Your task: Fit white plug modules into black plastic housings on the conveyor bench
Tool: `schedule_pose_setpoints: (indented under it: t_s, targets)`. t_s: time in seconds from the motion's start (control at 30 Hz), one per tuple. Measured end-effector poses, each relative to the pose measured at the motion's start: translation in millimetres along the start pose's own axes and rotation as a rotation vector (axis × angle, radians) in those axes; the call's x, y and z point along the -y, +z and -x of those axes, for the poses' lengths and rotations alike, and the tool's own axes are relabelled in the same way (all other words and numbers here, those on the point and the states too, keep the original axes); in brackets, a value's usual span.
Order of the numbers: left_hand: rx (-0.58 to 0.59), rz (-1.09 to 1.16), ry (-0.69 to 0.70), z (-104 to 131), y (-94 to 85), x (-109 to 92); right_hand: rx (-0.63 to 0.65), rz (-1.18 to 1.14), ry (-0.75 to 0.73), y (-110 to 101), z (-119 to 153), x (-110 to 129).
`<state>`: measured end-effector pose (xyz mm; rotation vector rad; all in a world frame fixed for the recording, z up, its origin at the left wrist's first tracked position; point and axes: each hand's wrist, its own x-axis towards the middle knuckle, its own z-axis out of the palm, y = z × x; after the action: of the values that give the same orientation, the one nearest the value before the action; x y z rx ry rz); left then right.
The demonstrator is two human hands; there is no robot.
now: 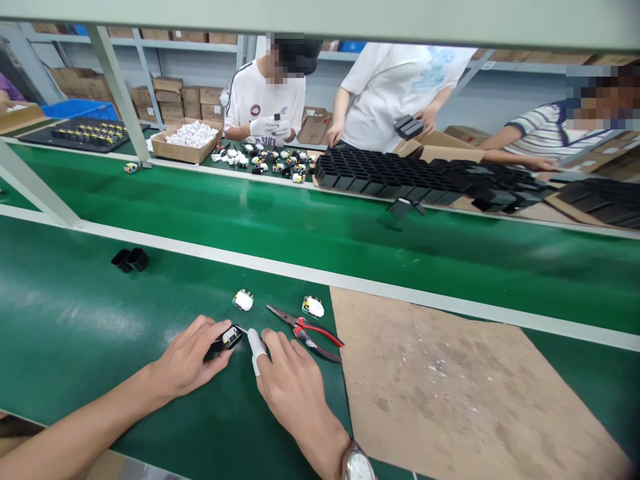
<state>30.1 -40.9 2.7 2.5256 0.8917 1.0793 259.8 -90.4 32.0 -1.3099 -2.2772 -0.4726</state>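
Observation:
My left hand (193,353) is closed around a small black plastic housing (215,348), its open end turned to the right. Inside that housing a circuit board (231,337) with a white part shows. My right hand (287,373) has a white finger cot on one finger and is curled beside the housing's mouth. A thin pale sliver (242,329) runs between that fingertip and the housing rim; what it is I cannot make out. Just beyond my hands lie one circuit board with a white pad (243,300), another such board (313,307), and red-handled long-nose pliers (307,331).
A brown cardboard sheet (425,387) covers the bench at right. Two black housings (129,260) stand at left. Across the green conveyor belt (225,207), people work by rows of black housings (385,173), loose boards (275,160) and a box of white parts (190,141). A metal post (117,93) rises at left.

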Motion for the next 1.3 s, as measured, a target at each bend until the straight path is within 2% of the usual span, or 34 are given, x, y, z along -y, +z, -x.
schedule_pose_setpoints:
  t_s: [0.2, 0.43, 0.7, 1.3]
  targets:
    - [0.047, 0.196, -0.105, 2.0, 2.0, 7.0, -0.035, -0.142, -0.01, -4.5, 0.3, -2.1]
    - [0.201, 0.235, -0.179, -1.3, -5.6, 1.6, -0.023, -0.19, 0.015, 0.5, 2.6, -3.9]
    - [0.276, 0.272, -0.202, 0.2, -5.9, 3.6, 0.028, -0.182, -0.022, -5.0, -0.2, -8.4]
    - [0.283, 0.3, -0.211, -2.1, -6.6, 3.5, 0.004, -0.161, -0.025, -9.4, -0.2, -8.3]
